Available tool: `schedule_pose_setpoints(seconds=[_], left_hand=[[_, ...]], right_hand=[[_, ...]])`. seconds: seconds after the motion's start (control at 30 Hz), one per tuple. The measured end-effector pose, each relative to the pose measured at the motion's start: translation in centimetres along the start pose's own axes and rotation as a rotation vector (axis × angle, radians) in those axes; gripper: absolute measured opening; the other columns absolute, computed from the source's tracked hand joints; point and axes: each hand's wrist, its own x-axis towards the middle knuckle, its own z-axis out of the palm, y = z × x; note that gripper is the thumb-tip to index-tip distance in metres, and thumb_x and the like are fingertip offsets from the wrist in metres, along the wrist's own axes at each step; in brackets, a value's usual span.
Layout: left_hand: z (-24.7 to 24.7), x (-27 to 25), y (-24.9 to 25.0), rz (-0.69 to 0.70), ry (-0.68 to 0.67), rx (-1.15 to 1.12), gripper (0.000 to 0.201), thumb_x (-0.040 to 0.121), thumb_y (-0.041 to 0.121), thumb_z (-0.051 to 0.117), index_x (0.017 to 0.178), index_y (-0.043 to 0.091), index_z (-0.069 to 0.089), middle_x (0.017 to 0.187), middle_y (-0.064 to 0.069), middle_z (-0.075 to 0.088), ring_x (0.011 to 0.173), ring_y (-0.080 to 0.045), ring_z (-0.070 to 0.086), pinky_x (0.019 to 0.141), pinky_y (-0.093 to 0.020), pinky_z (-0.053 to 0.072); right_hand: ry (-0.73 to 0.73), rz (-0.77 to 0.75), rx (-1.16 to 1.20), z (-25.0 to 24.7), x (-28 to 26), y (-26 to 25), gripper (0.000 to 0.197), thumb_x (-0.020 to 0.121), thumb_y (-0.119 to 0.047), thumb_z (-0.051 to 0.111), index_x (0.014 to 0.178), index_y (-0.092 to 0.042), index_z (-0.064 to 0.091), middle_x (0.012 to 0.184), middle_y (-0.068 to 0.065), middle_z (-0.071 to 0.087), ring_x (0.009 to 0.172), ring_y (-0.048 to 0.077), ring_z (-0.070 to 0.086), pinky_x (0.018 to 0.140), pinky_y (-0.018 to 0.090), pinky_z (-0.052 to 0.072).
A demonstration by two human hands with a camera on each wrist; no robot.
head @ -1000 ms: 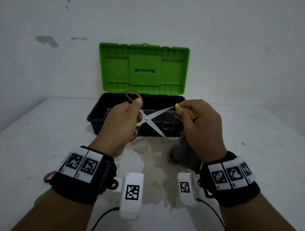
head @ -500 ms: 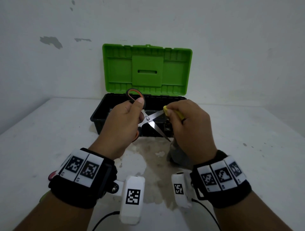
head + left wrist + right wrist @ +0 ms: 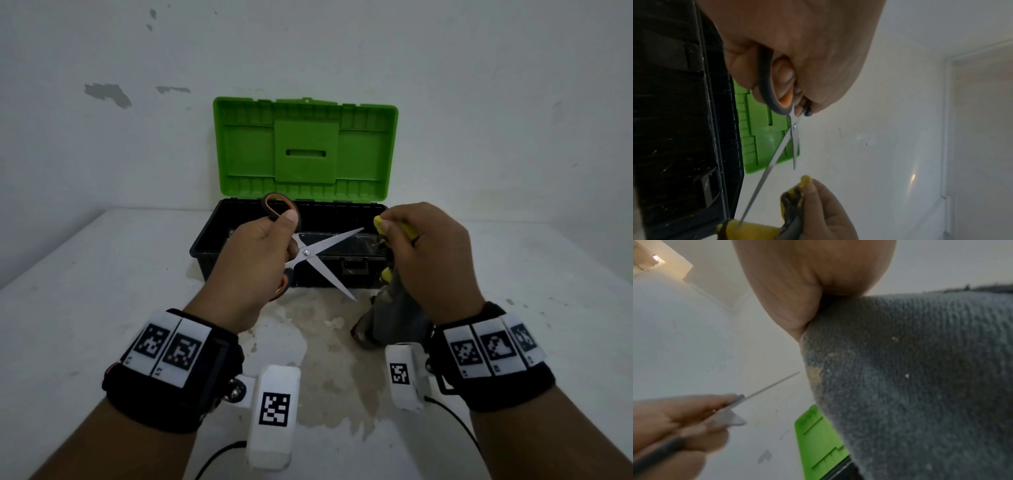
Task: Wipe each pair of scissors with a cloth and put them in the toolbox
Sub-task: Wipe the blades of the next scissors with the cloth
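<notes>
Nearest, the left hand [image 3: 255, 260] grips the handles of the scissors [image 3: 313, 255], blades spread. The right hand [image 3: 428, 253] pinches the yellow-and-grey cloth [image 3: 394, 308] just off the upper blade tip. Beyond, the toolbox [image 3: 239, 226] stands open. Judged: wiping under way; stowing remains; contents unclear.

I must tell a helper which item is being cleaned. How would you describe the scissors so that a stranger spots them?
Find the open toolbox with its green lid up. Just in front, the left hand holds the scissors: grey-and-orange handles, steel blades spread in a V, unlike the yellow-and-grey cloth beside them.
</notes>
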Motion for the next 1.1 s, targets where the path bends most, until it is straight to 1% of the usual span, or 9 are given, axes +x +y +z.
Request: schedule_pose_setpoints(seconds=[0.1, 0.3, 0.5, 0.57, 0.73, 0.83, 0.93, 1.0, 1.1], left_hand=[[0.0, 0.4, 0.0, -0.097, 0.025, -0.017, 0.039, 0.098, 0.046, 0.050, 0.080, 0.013, 0.059, 0.072, -0.004, 0.045, 0.060, -0.015, 0.038, 0.046, -0.022, 0.031], [0.2, 0.6, -0.2, -0.172, -0.021, -0.050, 0.043, 0.096, 0.048, 0.053, 0.070, 0.015, 0.059, 0.063, 0.001, 0.043, 0.048, -0.013, 0.032, 0.049, -0.026, 0.028], [-0.1, 0.4, 0.2, -0.179, -0.041, -0.073, 0.042, 0.098, 0.042, 0.052, 0.069, 0.013, 0.055, 0.053, 0.007, 0.040, 0.034, -0.006, 0.028, 0.038, -0.019, 0.025], [0.1, 0.5, 0.3, -0.177, -0.044, -0.069, 0.041, 0.098, 0.043, 0.053, 0.070, 0.013, 0.056, 0.053, 0.007, 0.041, 0.036, -0.007, 0.028, 0.039, -0.020, 0.025], [0.5, 0.3, 0.5, -0.151, -0.050, -0.042, 0.044, 0.098, 0.045, 0.052, 0.066, 0.014, 0.056, 0.053, 0.007, 0.040, 0.038, -0.008, 0.029, 0.043, -0.023, 0.025], [0.0, 0.2, 0.5, -0.146, -0.053, -0.049, 0.041, 0.098, 0.045, 0.051, 0.073, 0.013, 0.058, 0.055, 0.006, 0.039, 0.037, -0.007, 0.028, 0.041, -0.021, 0.025], [-0.3, 0.3, 0.3, -0.152, -0.018, -0.072, 0.038, 0.098, 0.045, 0.051, 0.081, 0.013, 0.061, 0.067, 0.001, 0.045, 0.038, -0.006, 0.030, 0.040, -0.019, 0.026], [-0.1, 0.3, 0.1, -0.163, 0.001, -0.097, 0.038, 0.098, 0.046, 0.051, 0.080, 0.014, 0.061, 0.072, -0.002, 0.048, 0.043, -0.008, 0.031, 0.039, -0.019, 0.026], [0.6, 0.0, -0.1, -0.177, 0.022, -0.135, 0.040, 0.098, 0.047, 0.051, 0.072, 0.017, 0.057, 0.069, -0.001, 0.045, 0.049, -0.009, 0.033, 0.039, -0.018, 0.028]], right_hand=[[0.027, -0.043, 0.108, -0.6, -0.1, -1.5, 0.006, 0.090, -0.015, 0.069, 0.094, -0.015, 0.073, 0.090, -0.007, 0.069, 0.084, 0.000, 0.058, 0.080, 0.003, 0.038], [-0.145, -0.350, 0.152, 0.7, -1.1, -3.5, 0.006, 0.087, -0.014, 0.073, 0.089, -0.010, 0.078, 0.091, 0.000, 0.073, 0.085, 0.017, 0.065, 0.078, 0.026, 0.051], [-0.086, -0.338, 0.089, 0.6, -0.7, -1.4, 0.008, 0.088, -0.016, 0.073, 0.089, -0.011, 0.078, 0.090, 0.000, 0.073, 0.085, 0.016, 0.066, 0.079, 0.027, 0.052], [-0.069, -0.341, 0.088, 0.6, -0.9, -1.5, 0.007, 0.088, -0.014, 0.073, 0.089, -0.010, 0.078, 0.090, 0.001, 0.073, 0.085, 0.018, 0.066, 0.080, 0.026, 0.052], [-0.092, -0.397, 0.068, 0.5, -1.4, -2.1, 0.010, 0.091, -0.014, 0.068, 0.092, -0.010, 0.077, 0.095, 0.002, 0.073, 0.084, 0.024, 0.066, 0.075, 0.036, 0.052], [-0.015, -0.299, 0.038, -0.4, -1.3, -0.8, 0.005, 0.088, -0.014, 0.072, 0.091, -0.013, 0.077, 0.093, -0.002, 0.074, 0.081, 0.016, 0.066, 0.075, 0.031, 0.053], [0.079, 0.008, 0.105, -1.0, -1.6, -0.1, 0.004, 0.086, -0.017, 0.075, 0.090, -0.019, 0.075, 0.084, -0.014, 0.070, 0.079, -0.004, 0.062, 0.077, 0.010, 0.047], [0.083, 0.210, 0.138, -1.0, -1.7, -0.2, 0.004, 0.085, -0.022, 0.074, 0.089, -0.023, 0.071, 0.079, -0.023, 0.065, 0.076, -0.014, 0.059, 0.071, -0.001, 0.039], [0.042, 0.385, 0.323, -0.6, -1.7, -0.8, 0.010, 0.084, -0.020, 0.076, 0.089, -0.016, 0.069, 0.078, -0.015, 0.068, 0.071, -0.010, 0.063, 0.067, 0.002, 0.044]])
